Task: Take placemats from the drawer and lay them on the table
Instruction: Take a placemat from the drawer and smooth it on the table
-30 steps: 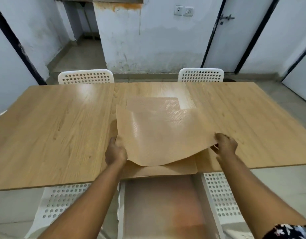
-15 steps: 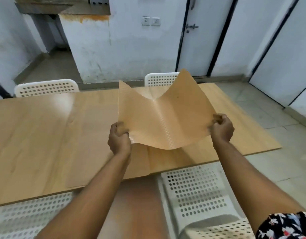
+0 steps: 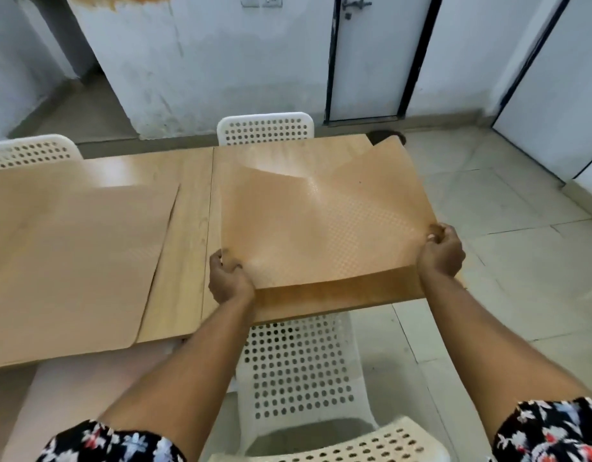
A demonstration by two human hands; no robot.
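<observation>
A tan, dimpled placemat (image 3: 321, 221) is spread over the right end of the wooden table (image 3: 187, 235), its near edge still lifted a little. My left hand (image 3: 229, 281) grips its near left corner and my right hand (image 3: 441, 250) grips its near right corner. Another placemat (image 3: 71, 261) lies flat on the table to the left. The open drawer (image 3: 81, 395) shows blurred below the table edge at lower left.
A white perforated chair (image 3: 301, 378) stands right under my arms at the table's near edge. Two more white chairs, one (image 3: 264, 128) and the other (image 3: 31, 151), stand on the far side. Tiled floor (image 3: 504, 211) lies right of the table, with doors behind.
The placemat, held up and curled half a second ago, has come down onto the right end of the table. My view has shifted right, and both hands have moved right with the mat.
</observation>
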